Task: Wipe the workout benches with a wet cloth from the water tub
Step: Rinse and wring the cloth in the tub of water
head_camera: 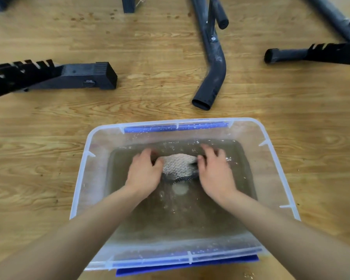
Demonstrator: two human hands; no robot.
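Observation:
A clear plastic water tub (83, 178) with blue handles sits on the wooden floor in front of me, holding murky water. Both hands are down in the water at its far end. A pale textured cloth (179, 164) with a dark edge lies between them. My left hand (144, 170) grips the cloth's left side and my right hand (215, 168) grips its right side. Only the frames of the workout benches show, their black base bars lying on the floor beyond the tub; no padding is in view.
A black notched bench base (55, 75) lies at the left. A bent dark tube leg (212, 73) points toward the tub at centre. Another notched bar with a capped foot (311, 54) lies at the right. Wooden floor surrounds the tub.

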